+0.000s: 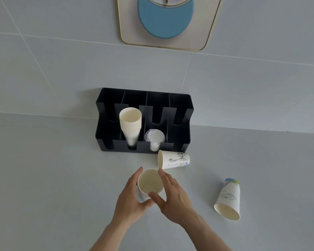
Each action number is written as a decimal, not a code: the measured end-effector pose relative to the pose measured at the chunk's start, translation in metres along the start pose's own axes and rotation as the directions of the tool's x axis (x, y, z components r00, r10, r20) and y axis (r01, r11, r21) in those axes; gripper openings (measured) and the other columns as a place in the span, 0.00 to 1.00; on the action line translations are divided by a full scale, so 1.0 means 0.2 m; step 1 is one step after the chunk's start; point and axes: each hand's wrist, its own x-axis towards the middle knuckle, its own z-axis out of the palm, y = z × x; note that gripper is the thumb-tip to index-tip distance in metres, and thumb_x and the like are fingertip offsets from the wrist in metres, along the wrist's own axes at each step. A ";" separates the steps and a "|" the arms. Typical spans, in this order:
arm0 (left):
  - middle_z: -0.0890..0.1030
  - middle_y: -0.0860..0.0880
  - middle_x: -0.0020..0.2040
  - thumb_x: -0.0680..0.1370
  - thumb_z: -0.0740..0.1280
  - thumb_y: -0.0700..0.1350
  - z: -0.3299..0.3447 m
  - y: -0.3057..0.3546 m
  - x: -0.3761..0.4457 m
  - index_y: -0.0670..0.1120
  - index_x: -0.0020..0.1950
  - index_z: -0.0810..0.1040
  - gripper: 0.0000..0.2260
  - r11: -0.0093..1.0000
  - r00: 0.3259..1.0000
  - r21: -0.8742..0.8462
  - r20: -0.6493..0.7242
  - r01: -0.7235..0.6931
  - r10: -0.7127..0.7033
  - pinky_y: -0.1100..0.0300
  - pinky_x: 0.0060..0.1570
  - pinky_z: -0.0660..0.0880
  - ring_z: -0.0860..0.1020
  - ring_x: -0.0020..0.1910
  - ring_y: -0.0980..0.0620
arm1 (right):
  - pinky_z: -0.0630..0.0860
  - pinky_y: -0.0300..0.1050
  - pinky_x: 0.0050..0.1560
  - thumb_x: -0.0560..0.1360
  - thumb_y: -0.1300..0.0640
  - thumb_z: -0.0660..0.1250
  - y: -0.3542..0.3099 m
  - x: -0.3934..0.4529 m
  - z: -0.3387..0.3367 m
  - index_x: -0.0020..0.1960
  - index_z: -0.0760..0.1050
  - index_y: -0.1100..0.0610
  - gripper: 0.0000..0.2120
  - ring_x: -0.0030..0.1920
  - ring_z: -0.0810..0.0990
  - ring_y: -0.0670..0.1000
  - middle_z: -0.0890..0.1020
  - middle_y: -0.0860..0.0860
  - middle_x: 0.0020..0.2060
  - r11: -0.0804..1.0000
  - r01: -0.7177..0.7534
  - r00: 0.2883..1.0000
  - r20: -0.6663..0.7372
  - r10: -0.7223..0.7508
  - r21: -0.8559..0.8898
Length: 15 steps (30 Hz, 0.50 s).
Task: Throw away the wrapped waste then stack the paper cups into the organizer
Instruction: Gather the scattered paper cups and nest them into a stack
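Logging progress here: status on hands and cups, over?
Both hands, left hand and right hand, around one upright cup. Stack sits in organizer. Two loose cups on their sides. Path to organizer unobstructed.

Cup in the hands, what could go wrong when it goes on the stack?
The stack of paper cups already stands above the black organizer front, so pushing the held cup on hard might tip it. The left hand and right hand could also nudge the cup lying on its side, and it might roll.
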 end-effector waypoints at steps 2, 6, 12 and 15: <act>0.69 0.66 0.71 0.64 0.79 0.57 0.01 0.00 0.01 0.65 0.75 0.58 0.45 1.000 1.000 -0.002 -0.009 -0.001 0.001 0.59 0.59 0.77 0.76 0.64 0.57 | 0.65 0.41 0.67 0.78 0.37 0.63 0.00 0.01 -0.01 0.80 0.51 0.49 0.38 0.73 0.65 0.46 0.63 0.43 0.77 1.000 -0.020 1.000 -0.005 0.020 -0.007; 0.71 0.65 0.68 0.64 0.80 0.57 0.01 -0.01 0.01 0.64 0.74 0.60 0.44 0.999 1.000 0.034 -0.015 -0.019 0.020 0.57 0.55 0.79 0.77 0.61 0.56 | 0.68 0.44 0.66 0.78 0.36 0.62 0.01 0.00 -0.05 0.79 0.56 0.50 0.36 0.70 0.69 0.48 0.67 0.44 0.74 0.999 -0.037 0.999 -0.021 0.036 -0.027; 0.72 0.68 0.64 0.63 0.82 0.55 0.06 0.01 0.01 0.65 0.71 0.62 0.43 0.999 0.999 0.006 -0.003 -0.034 0.034 0.56 0.52 0.78 0.78 0.56 0.59 | 0.79 0.51 0.51 0.78 0.51 0.69 0.30 -0.12 -0.29 0.72 0.70 0.53 0.24 0.57 0.79 0.54 0.80 0.48 0.60 0.969 -0.211 0.940 -0.299 0.164 -0.131; 0.73 0.69 0.64 0.62 0.82 0.55 0.10 0.04 0.01 0.66 0.70 0.63 0.42 0.999 0.999 -0.010 0.026 -0.037 0.037 0.55 0.53 0.78 0.79 0.56 0.59 | 0.78 0.51 0.46 0.68 0.67 0.73 0.54 -0.21 -0.44 0.68 0.74 0.57 0.29 0.52 0.81 0.59 0.83 0.51 0.55 0.907 -0.253 0.950 -0.262 0.167 -0.337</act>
